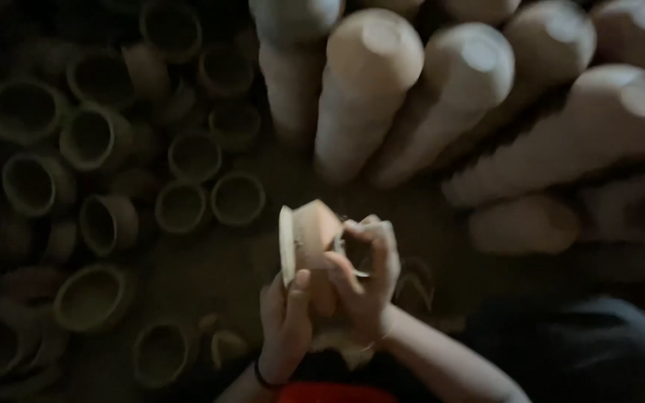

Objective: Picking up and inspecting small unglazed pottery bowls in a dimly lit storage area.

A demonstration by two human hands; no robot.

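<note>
1. At centre frame, left hand [287, 317] grips a small clay bowl [309, 242] tilted on its side, thumb against its rim.
2. Right hand [363, 280] curls its fingers against the bowl's base.
3. Loose clay bowls [98, 138] lie left; stacked bowl columns [367, 89] stand behind.

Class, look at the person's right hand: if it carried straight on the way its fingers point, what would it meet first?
The right hand points up-frame. Past the clay bowl it holds with the left hand, it would probably first meet the stacks of upturned clay bowls; depth is unclear.
</note>
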